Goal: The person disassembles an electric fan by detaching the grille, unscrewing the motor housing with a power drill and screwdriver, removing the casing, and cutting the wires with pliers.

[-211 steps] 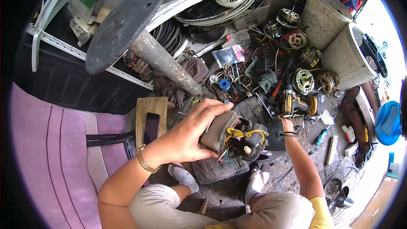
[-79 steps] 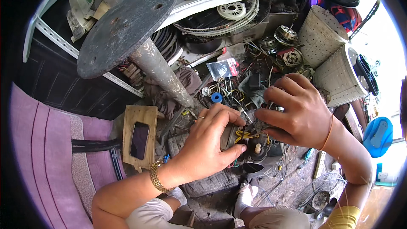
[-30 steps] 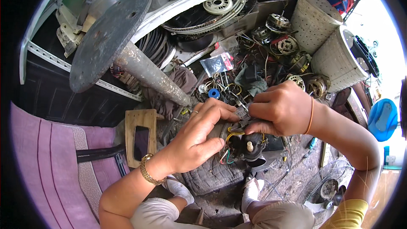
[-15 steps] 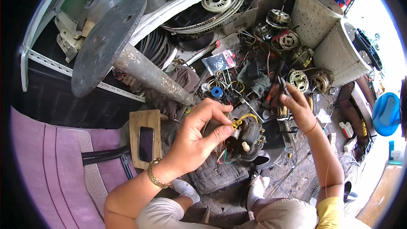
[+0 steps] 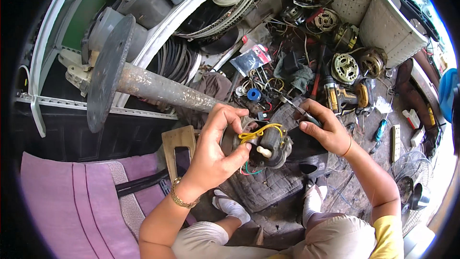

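A small electric motor point(image 5: 275, 151), with yellow wires point(image 5: 266, 129) looped over its top, sits in front of me above a ribbed dark pad point(image 5: 263, 189). My left hand point(image 5: 215, 146) is at the motor's left side. Its thumb and fingers are apart, with the end of the yellow loop between them. To the right of the motor, my right hand point(image 5: 326, 127) is closed round pliers point(image 5: 310, 118), whose pale jaws point up and left. Its palm hides part of the handles. Red and green wires point(image 5: 251, 169) hang below the motor.
A thick metal post with a round plate point(image 5: 110, 74) leans in from the left. Beyond the motor lie a blue spool point(image 5: 254, 94) and a plastic packet point(image 5: 250, 60). A yellow-black cordless drill point(image 5: 340, 97), motor parts point(image 5: 345, 68) and a screwdriver point(image 5: 380, 129) lie at right.
My left thumb and fingers have parted from the yellow wires they were pinching. My right hand has brought the pliers down and left, nearer the motor. The whole view has shifted.
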`<state>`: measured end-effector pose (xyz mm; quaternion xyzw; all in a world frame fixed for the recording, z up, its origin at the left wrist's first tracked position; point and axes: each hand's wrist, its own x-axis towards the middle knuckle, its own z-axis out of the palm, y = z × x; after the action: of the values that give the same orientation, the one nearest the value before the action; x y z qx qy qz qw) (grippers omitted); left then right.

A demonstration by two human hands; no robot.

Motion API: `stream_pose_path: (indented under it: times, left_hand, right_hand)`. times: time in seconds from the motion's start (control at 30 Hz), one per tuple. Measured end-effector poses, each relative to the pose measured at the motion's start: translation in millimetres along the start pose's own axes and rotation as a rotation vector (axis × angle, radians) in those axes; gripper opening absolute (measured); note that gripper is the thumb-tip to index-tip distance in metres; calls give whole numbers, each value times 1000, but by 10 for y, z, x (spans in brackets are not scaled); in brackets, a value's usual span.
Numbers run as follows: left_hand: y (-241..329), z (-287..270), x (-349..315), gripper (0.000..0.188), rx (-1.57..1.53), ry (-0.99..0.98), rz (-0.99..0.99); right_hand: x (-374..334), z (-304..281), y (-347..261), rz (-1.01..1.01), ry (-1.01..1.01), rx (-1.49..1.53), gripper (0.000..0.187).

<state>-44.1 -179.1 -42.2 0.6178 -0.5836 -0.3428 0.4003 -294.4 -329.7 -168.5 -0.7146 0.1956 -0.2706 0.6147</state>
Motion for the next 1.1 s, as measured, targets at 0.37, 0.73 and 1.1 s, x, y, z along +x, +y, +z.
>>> stream_pose_path:
  times: [0.37, 0.73, 1.1]
  left_hand:
    - [-96, 11, 2, 29, -57, 68, -71]
    - [-75, -46, -31, 27, -137, 45, -68]
    - [-169, -149, -45, 20, -381, -70, -40]
  right_hand:
    - [11, 107, -11, -13, -10, -55, 32]
    - [16, 125, 38, -26, 48, -30, 32]
    - [2, 115, 64, 21, 80, -19, 33]
